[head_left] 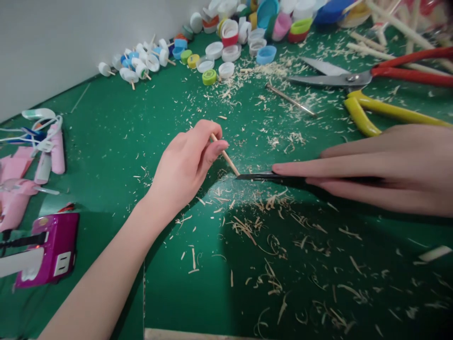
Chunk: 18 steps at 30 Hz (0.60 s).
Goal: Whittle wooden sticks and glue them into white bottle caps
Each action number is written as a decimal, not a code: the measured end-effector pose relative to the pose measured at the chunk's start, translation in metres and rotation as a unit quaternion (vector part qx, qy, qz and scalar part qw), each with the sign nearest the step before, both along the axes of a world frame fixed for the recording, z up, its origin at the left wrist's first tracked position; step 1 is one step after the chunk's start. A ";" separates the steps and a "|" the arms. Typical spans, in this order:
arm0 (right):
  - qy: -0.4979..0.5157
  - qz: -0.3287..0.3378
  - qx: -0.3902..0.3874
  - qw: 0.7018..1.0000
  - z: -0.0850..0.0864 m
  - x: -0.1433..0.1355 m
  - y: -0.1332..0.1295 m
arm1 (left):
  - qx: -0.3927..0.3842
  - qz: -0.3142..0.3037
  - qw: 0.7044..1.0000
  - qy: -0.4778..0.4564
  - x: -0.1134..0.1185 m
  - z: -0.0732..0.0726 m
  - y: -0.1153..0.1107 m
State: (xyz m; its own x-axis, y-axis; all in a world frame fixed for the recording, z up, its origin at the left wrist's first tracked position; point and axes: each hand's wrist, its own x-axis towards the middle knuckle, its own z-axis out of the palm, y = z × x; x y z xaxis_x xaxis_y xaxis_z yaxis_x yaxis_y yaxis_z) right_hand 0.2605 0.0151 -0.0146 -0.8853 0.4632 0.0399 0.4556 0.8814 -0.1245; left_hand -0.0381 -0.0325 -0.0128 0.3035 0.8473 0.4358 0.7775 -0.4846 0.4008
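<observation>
Wooden stick (230, 163), pinched by left hand (189, 163), touches knife (260, 176) gripped by right hand (396, 165), well inside the tabletop's near edge (191, 334).

A slim, pale stick (229, 160) slants toward 5 o'clock, its lower end meeting a dark knife (260, 176) pointing to 9 o'clock.

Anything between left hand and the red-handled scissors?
Yes: in the head view, a thin metal rod and scattered wood shavings lie between the left hand and the red-handled scissors.
</observation>
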 end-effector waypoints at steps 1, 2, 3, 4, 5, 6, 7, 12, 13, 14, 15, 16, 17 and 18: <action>0.010 0.039 -0.009 0.999 -0.001 0.000 0.001 | 0.003 -0.003 1.000 -0.002 0.000 0.000 0.000; 0.027 0.073 -0.017 0.997 -0.001 0.000 0.002 | 0.007 -0.006 1.000 -0.003 0.000 0.000 -0.001; 0.045 0.085 -0.019 0.995 -0.001 0.000 0.002 | 0.010 -0.008 1.000 -0.004 0.001 0.000 -0.001; 0.059 0.084 -0.017 0.995 0.000 0.000 0.002 | 0.013 -0.009 1.000 -0.004 0.002 0.000 -0.002; 0.069 0.079 -0.014 0.994 0.000 -0.001 0.002 | 0.017 -0.010 1.000 -0.004 0.003 0.000 -0.003; 0.073 0.073 -0.014 0.995 0.001 -0.001 0.002 | 0.020 -0.011 1.000 -0.004 0.004 0.001 -0.004; 0.069 0.069 -0.016 0.995 0.001 -0.001 0.002 | 0.024 -0.014 1.000 -0.003 0.006 0.001 -0.004; 0.053 0.066 -0.054 0.995 0.006 -0.003 0.002 | 0.052 -0.036 0.998 0.000 0.014 0.003 -0.008; 0.071 0.059 -0.055 0.994 0.008 -0.004 0.002 | 0.057 -0.039 0.998 0.002 0.016 0.003 -0.008; 0.088 0.052 -0.051 0.993 0.009 -0.005 0.001 | 0.063 -0.041 0.997 0.003 0.017 0.004 -0.008; 0.095 0.050 -0.046 0.993 0.011 -0.005 0.001 | 0.065 -0.042 0.997 0.007 0.017 0.005 -0.008; 0.091 0.052 -0.038 0.994 0.012 -0.006 0.000 | 0.065 -0.042 0.997 0.012 0.018 0.006 -0.008; 0.076 0.061 -0.033 0.995 0.012 -0.006 0.000 | 0.064 -0.042 0.997 0.019 0.018 0.007 -0.008; 0.060 0.072 -0.029 0.995 0.013 -0.005 0.000 | 0.062 -0.042 0.997 0.027 0.018 0.008 -0.008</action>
